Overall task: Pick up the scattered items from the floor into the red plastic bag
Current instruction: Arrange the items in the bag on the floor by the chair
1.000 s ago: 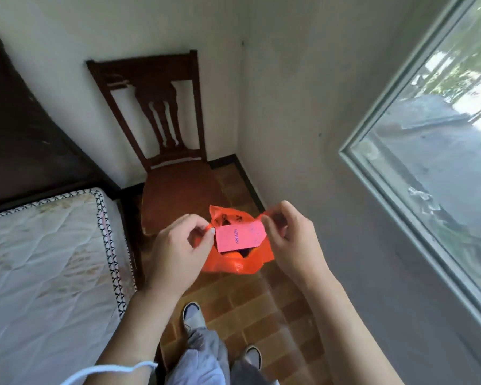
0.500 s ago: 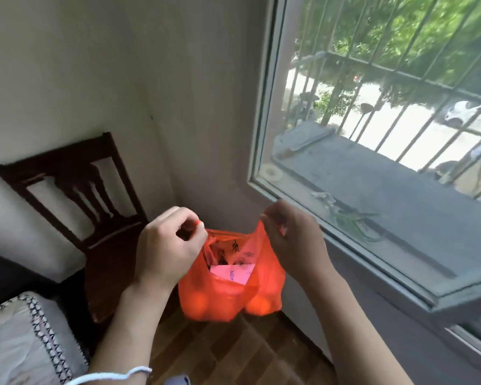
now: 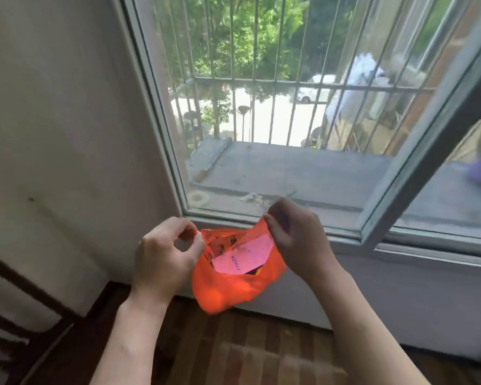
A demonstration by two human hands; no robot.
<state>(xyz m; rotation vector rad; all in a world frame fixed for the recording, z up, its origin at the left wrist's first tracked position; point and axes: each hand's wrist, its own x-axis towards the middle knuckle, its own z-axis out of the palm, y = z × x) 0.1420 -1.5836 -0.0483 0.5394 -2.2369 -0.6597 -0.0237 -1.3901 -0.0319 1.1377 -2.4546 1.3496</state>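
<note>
— Far along? Looks nearly done, judging by the red plastic bag (image 3: 235, 284): bulging, hanging in the air in front of the window (image 3: 303, 112), well above the wooden floor (image 3: 256, 354).

— Anything inside?

— A pink card (image 3: 243, 258) with printed letters, lying slantwise in the open mouth, plus something dark beneath it, too hidden to name. Rounded lumps pressing out the bottom.

— Anything left on the floor?

— None on the visible strip of boards under the sill. Can't tell for the rest of the room, out of view. Only a dark chair (image 3: 17, 309) at the lower left edge.

— Left hand?

— Left hand (image 3: 165, 258) curled, thumb and forefinger pinching the bag's left rim, other fingers bent in behind.

— Right hand?

— Right hand (image 3: 296, 238) curled too, fingertips pinching the right rim, raised a little higher than the other side. Mouth stretched open between the two.

— Next, probably?

— Either dropping in any last bits or gathering the two rims together to close. Thin plastic, so a gentle pull advisable.
</note>
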